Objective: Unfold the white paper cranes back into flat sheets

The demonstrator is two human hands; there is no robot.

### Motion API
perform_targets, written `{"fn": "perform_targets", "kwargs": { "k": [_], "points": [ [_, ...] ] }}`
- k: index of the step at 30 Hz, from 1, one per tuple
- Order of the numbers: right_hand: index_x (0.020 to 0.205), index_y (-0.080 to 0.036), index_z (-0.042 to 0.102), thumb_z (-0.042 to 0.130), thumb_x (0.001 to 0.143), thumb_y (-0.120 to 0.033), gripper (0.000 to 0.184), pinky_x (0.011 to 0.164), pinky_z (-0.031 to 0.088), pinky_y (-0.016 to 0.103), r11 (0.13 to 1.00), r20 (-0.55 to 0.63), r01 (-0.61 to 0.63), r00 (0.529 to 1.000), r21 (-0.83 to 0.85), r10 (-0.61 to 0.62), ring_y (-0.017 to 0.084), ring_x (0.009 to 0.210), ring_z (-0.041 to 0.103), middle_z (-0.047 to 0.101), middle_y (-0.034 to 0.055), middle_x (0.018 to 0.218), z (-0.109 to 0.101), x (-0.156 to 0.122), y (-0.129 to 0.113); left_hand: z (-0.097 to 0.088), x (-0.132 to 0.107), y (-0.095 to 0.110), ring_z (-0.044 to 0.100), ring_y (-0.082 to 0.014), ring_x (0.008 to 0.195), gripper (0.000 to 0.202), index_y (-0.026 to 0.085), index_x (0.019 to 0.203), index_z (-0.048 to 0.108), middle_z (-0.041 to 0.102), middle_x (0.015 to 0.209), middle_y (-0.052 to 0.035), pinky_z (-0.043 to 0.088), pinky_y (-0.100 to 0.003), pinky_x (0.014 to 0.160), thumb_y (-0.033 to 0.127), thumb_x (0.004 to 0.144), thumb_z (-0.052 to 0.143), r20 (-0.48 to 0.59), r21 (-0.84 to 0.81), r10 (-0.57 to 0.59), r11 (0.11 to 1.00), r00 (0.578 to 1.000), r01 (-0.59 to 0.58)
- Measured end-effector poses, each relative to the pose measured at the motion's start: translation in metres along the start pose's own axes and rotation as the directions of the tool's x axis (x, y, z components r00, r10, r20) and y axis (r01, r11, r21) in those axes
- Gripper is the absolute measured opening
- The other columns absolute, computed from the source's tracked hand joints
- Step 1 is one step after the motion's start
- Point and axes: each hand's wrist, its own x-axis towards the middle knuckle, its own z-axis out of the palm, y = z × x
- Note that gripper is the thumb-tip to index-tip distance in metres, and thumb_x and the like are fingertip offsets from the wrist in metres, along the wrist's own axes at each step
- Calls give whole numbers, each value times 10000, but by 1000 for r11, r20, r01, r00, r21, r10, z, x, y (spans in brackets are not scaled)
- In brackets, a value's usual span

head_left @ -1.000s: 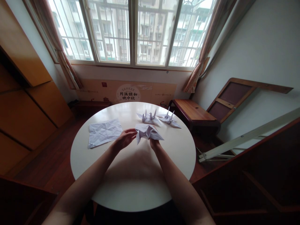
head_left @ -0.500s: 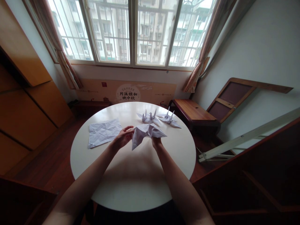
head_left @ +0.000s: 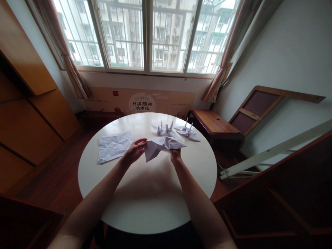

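Note:
A partly opened, creased sheet of white paper (head_left: 155, 145) is held above the table between both hands. My left hand (head_left: 135, 150) pinches its left edge, fingers closed on it. Under the right part of the paper, my right hand (head_left: 175, 154) grips it, its fingertips hidden by the folds. Just behind stand folded paper cranes (head_left: 166, 130), and more paper cranes (head_left: 188, 132) stand to the right. A flat creased sheet (head_left: 114, 146) lies left of my left hand, apart from it.
The round white table (head_left: 150, 207) carries all the paper. A low wooden stool-like table (head_left: 215, 121) stands beyond its right side. Orange cabinets (head_left: 49, 121) line the left, and a barred window (head_left: 147, 38) is ahead.
The held paper has tilted flatter, its lower left corner rising slightly. My right hand has shifted a little to the right; the other papers stay put.

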Motion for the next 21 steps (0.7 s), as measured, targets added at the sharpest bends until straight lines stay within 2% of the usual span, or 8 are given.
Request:
{"fn": "perform_targets", "kwargs": {
  "k": [2, 4, 6, 9, 13, 15, 18, 21],
  "points": [
    [958, -216, 603, 733, 634, -351, 374, 545, 448, 258, 1000, -60, -9, 998, 28, 11, 150, 670, 554, 625, 5, 744, 2, -1, -4, 1, 0, 0, 667, -149, 667, 284, 112, 856, 695, 720, 791, -74, 519, -233, 604, 100, 599, 815, -23, -4, 5, 1000, 1000, -5],
    [898, -209, 597, 731, 645, -374, 330, 475, 366, 225, 995, -37, -57, 997, 85, 60, 111, 559, 469, 567, -27, 648, 5, -2, -10, 0, 1, 0, 674, -155, 666, 285, 119, 885, 692, 724, 792, -69, 533, -245, 611, 102, 621, 798, -81, -17, 30, 999, 996, -31],
    [796, -196, 592, 727, 653, -380, 269, 469, 330, 219, 981, 68, -136, 990, 137, 127, 95, 518, 430, 529, -38, 590, 10, -4, -16, -3, 3, 1, 678, -157, 660, 261, 130, 906, 684, 724, 779, -59, 544, -253, 619, 102, 660, 766, -161, -34, 73, 996, 984, -80],
    [681, -176, 591, 739, 635, -361, 241, 529, 376, 239, 951, 245, -280, 938, 128, 243, 106, 546, 486, 567, -12, 595, 17, -8, -24, -7, 7, 3, 683, -140, 692, 199, 152, 918, 673, 724, 791, -45, 553, -238, 680, 90, 730, 691, -219, -66, 153, 983, 964, -171],
    [746, -165, 653, 796, 583, -291, 251, 624, 413, 267, 945, 381, -316, 887, 86, 262, 133, 652, 548, 642, 17, 724, 20, -16, -26, -3, 6, 6, 685, -175, 874, 172, 175, 950, 672, 724, 906, -70, 550, -282, 812, 143, 819, 565, -163, -147, 207, 962, 965, -231],
    [817, -176, 669, 823, 555, -256, 314, 634, 408, 268, 947, 380, -303, 892, 101, 245, 134, 674, 548, 649, 11, 769, 21, -18, -24, 2, 3, 7, 671, -210, 954, 221, 190, 1012, 665, 715, 996, -80, 541, -348, 856, 178, 837, 530, -114, -160, 181, 967, 977, -198],
    [780, -175, 660, 847, 519, -212, 323, 607, 385, 259, 954, 335, -272, 917, 125, 217, 116, 633, 505, 612, -16, 699, 23, -19, -21, 7, 0, 5, 658, -230, 991, 308, 212, 1128, 633, 696, 1093, -70, 503, -431, 921, 208, 843, 517, -51, -180, 140, 973, 989, -147],
    [759, -167, 660, 845, 544, -251, 296, 613, 393, 268, 948, 307, -278, 925, 155, 222, 122, 648, 511, 620, -4, 706, 25, -18, -21, 8, -3, 2, 667, -204, 942, 460, 233, 1239, 570, 709, 1033, -39, 451, -453, 981, 154, 787, 594, 8, -176, 132, 976, 991, -129]
  ]
}}
